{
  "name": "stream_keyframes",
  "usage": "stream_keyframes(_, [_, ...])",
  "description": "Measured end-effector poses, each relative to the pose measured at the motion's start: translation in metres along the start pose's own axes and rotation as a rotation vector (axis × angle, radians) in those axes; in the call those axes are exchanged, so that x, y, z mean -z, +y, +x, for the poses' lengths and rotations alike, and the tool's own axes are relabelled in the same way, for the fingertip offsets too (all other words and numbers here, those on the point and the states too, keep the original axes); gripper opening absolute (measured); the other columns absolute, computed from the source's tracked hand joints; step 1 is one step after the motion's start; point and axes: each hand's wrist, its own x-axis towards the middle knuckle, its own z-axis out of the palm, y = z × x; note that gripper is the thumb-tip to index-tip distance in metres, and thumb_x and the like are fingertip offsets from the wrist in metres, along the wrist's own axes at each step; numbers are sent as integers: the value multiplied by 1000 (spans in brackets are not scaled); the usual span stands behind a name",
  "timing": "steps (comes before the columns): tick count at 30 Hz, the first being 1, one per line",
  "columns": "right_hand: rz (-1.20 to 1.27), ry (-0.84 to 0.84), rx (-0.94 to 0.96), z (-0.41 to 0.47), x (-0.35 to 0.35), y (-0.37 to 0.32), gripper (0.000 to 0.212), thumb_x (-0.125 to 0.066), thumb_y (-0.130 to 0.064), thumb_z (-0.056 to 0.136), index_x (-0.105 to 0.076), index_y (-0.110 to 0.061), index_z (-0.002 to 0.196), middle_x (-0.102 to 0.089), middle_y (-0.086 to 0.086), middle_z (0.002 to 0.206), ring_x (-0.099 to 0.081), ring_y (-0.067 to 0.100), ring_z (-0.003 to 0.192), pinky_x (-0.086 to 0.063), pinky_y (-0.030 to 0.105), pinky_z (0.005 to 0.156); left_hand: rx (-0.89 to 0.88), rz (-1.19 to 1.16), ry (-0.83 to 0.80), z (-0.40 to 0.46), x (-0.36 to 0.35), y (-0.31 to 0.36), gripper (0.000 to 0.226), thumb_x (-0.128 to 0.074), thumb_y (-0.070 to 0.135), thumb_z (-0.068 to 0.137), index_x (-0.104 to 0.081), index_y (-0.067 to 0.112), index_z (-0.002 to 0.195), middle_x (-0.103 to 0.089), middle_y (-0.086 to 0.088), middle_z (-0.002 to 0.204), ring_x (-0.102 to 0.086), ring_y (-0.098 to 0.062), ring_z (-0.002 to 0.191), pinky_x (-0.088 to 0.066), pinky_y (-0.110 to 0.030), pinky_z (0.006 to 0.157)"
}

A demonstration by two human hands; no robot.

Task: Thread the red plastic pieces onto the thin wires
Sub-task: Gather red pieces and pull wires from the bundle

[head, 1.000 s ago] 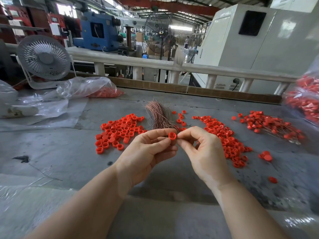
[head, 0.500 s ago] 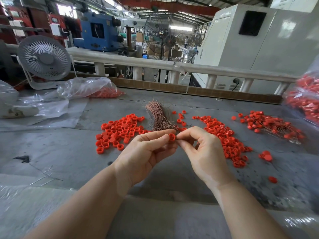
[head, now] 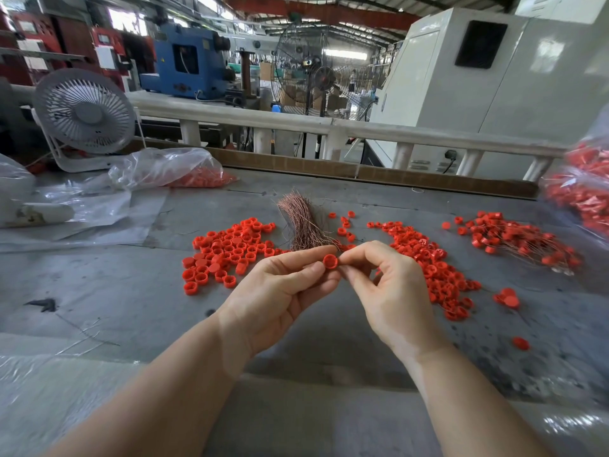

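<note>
My left hand (head: 283, 291) pinches a small red plastic cap (head: 330, 261) between thumb and forefinger, its hollow side facing me. My right hand (head: 385, 291) meets it from the right, fingertips pinched together at the cap; any wire in them is too thin to see. Just behind my hands lies a bundle of thin copper wires (head: 301, 222). A pile of loose red caps (head: 227, 252) lies to the left and another pile (head: 431, 265) to the right. At the far right rests a heap of caps on wires (head: 517, 239).
A grey worktable (head: 115, 291) holds everything. A white desk fan (head: 85, 117) stands at the back left beside a clear bag of red caps (head: 184, 173). Another bag of red pieces (head: 586, 189) sits at the right edge. A white railing (head: 329, 127) runs behind the table.
The hands stay together above the table. The red cap has turned slightly in the left fingers and the right fingertips have closed in against it.
</note>
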Motion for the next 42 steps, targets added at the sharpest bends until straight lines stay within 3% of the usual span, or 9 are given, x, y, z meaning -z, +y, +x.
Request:
stream_keyframes(14, [42, -22, -39, 0, 1, -2, 12, -69, -2, 80, -70, -14, 77, -66, -3, 73, -55, 4, 69, -36, 6, 61, -32, 10, -14, 0, 0, -1, 27, -56, -2, 67, -76, 6, 84, -71, -11, 77, -69, -13, 69, -55, -18, 62])
stream_keyframes(34, [190, -55, -72, 2, 2, -8, 22, -70, -3, 79, -66, -24, 72, -63, -17, 63, -55, -7, 62, -37, 4, 61, -59, 47, -34, 0, 0, -1, 19, -57, 6, 70, -76, 7, 73, -67, -8, 68, -65, -10, 59, -55, -18, 58])
stream_keyframes(42, [173, -21, -62, 2, 4, -9, 27, -69, -3, 79, -65, -28, 71, -64, -21, 64, -56, -6, 65, -37, 4, 63, -35, 62, -88, -1, 1, -3, 15, -59, 10, 73, -69, 8, 84, -69, -8, 76, -68, -14, 67, -57, -24, 60])
